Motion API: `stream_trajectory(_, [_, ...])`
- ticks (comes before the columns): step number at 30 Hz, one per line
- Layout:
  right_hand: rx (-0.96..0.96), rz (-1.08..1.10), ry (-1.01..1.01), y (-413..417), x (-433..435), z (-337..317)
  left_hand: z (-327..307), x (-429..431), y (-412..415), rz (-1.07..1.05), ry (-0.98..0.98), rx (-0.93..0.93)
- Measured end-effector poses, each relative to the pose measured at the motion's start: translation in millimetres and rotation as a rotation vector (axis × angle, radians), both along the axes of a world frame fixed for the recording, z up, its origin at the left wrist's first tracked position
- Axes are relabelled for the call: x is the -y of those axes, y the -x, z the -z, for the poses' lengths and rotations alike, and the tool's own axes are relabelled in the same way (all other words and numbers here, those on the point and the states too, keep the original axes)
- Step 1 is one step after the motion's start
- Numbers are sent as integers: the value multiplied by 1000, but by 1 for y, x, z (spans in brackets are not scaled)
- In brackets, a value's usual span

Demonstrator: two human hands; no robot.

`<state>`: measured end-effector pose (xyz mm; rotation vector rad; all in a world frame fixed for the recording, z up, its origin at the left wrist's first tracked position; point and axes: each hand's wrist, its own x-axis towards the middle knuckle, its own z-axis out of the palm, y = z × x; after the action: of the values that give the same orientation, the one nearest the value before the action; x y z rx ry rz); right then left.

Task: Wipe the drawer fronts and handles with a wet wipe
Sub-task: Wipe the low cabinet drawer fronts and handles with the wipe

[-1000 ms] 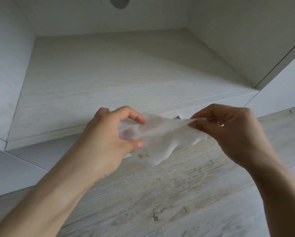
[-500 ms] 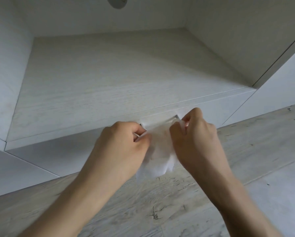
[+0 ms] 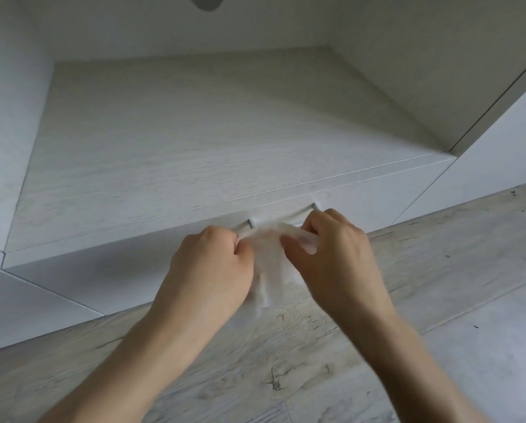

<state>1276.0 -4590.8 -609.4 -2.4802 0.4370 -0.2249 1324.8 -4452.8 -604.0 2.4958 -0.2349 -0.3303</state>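
Pinching the wet wipe (image 3: pixel 270 264) between the fingers (image 3: pixel 245 254) of our left hand (image 3: pixel 212 264) and right hand (image 3: pixel 331 254), drawer handle (image 3: pixel 286 216) just beyond them, we risk the bunched wipe skipping its underside.

A pale wood-grain shelf top (image 3: pixel 179 141) fills a white alcove, closed in by a left wall (image 3: pixel 8 87), a far wall (image 3: pixel 270 22) and a right wall (image 3: pixel 423 65). A round grey fitting (image 3: pixel 206 1) sits high on the far wall. Near, the floor (image 3: pixel 438 285) is pale grey wood-look planks with dark knots and specks. The light is soft, and the alcove's far right corner is in shade
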Motion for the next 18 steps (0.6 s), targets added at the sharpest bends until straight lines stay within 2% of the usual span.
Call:
stream_trajectory(3, [149,-53,142,2,-19,17,0,2,-6,-101,133,-184])
stream_trajectory(5, [246,-132,179,6,-27,27,0,2,-8,-202,414,-371])
stream_trajectory(7, [309,-195,145,7,-29,32,-1,2,-11,-282,598,-509])
stream_trajectory(11, [374,-328,72,12,-16,46,-3,-1,-14,-264,734,-631])
stream_trajectory(13, [410,-284,1,13,-4,48,-7,-3,-12,-192,731,-688])
stream_trajectory(15, [442,-84,-86,12,13,46,-13,-4,-12,-159,735,-659])
stream_trajectory(16, [505,26,-67,9,21,43,-14,-4,-15,-168,738,-557])
stream_trajectory(18, [715,149,153,2,35,40,-12,-7,-22,-212,687,-200])
